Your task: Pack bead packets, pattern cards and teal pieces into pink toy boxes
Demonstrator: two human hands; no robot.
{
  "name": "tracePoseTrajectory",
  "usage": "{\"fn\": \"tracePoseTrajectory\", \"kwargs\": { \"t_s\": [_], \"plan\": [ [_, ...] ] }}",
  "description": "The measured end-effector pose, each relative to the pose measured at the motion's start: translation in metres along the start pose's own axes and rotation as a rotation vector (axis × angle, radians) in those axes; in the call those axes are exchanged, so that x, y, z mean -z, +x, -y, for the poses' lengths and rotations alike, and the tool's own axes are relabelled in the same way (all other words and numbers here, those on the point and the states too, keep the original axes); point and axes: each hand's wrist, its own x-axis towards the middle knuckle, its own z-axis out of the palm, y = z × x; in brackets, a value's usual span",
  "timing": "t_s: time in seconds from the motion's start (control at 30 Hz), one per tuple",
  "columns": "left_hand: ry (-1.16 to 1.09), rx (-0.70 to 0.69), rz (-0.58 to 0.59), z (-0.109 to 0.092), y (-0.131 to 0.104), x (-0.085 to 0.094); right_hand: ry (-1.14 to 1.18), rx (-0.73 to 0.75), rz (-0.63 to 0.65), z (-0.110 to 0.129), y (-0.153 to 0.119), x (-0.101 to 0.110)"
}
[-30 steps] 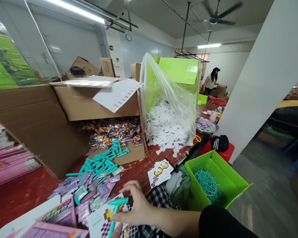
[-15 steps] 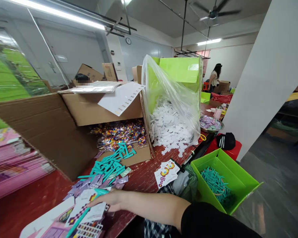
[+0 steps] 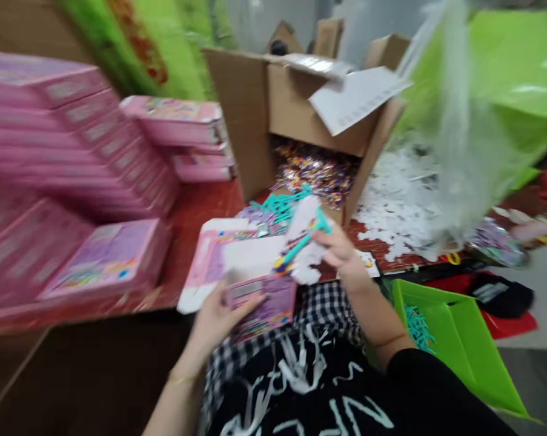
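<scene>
A: What do the fingers have?
B: The right hand (image 3: pixel 341 249) has its fingers pinched around a teal stick (image 3: pixel 300 244), with white cards (image 3: pixel 302 219) and a blurred white piece (image 3: pixel 307 269) bunched beside it. All this hangs just above an open pink box (image 3: pixel 264 306).
A: And the left hand (image 3: pixel 217 318)?
B: Fingers parted, touching the near left side of that box; I can't tell how firmly they hold.
A: What's different from half a second ago?
B: Then only the right arm showed, reaching across near left with the stick and cards. Now the left hand is in view too. The view has swung left and down: the ceiling fan is gone, and far more of the stacked boxes (image 3: pixel 105 133) shows on the left.
A: What lies just beyond the hands?
B: Purple packets (image 3: pixel 257 217) and a pile of teal sticks (image 3: pixel 288 203), on the red counter (image 3: pixel 200 203).
A: The containers?
B: The open pink box shows a white inside. Farther off, a cardboard box (image 3: pixel 241 118) holds small bags of colourful bits (image 3: pixel 316 168). Far right, a big green box (image 3: pixel 513 66) spills white pieces (image 3: pixel 386 209) onto the counter. Near right, a green tub (image 3: pixel 470 345) holds more teal sticks (image 3: pixel 417 330).
</scene>
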Motion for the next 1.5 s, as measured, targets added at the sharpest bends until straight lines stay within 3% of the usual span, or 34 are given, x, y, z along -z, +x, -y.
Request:
{"fn": "tracePoseTrajectory", "kwargs": {
  "t_s": [0.07,0.17,0.37,0.5,0.63,0.77,0.8,1.0,1.03,1.17,1.33,1.5],
  "plan": [
    [-0.105,-0.062,0.040,0.002,-0.018,-0.012,0.060,-0.034,0.011,0.012,-0.006,0.009],
    [-0.202,-0.103,0.092,0.003,-0.033,-0.030,0.043,-0.062,0.007,0.007,-0.019,0.010],
    [-0.317,-0.012,0.225,0.014,-0.047,-0.036,-0.032,-0.018,-0.045,-0.015,-0.029,0.010],
    [-0.402,0.055,0.241,0.020,-0.043,-0.039,-0.148,-0.056,0.113,-0.019,-0.029,0.012],
    [-0.417,0.111,0.207,0.025,-0.040,-0.041,-0.361,-0.022,0.161,-0.022,-0.035,0.016],
    [-0.404,0.120,0.218,0.027,-0.038,-0.041,-0.502,0.012,0.538,-0.020,-0.039,0.015],
    [-0.401,0.121,0.212,0.027,-0.037,-0.041,-0.520,0.039,0.583,-0.020,-0.040,0.014],
    [-0.384,0.114,0.153,0.034,-0.034,-0.043,-0.637,0.137,0.622,-0.021,-0.049,0.009],
    [-0.386,0.107,0.128,0.037,-0.034,-0.043,-0.649,0.151,0.576,-0.024,-0.052,0.011],
    [-0.415,0.112,0.073,0.055,-0.032,-0.046,-0.531,0.144,0.156,-0.058,-0.077,0.019],
    [-0.367,-0.094,-0.064,0.063,-0.022,-0.051,-0.352,-0.095,0.083,-0.106,-0.110,0.005],
    [-0.350,-0.177,-0.146,0.057,-0.013,-0.051,-0.423,0.083,-0.030,-0.108,-0.111,-0.009]
  ]
}}
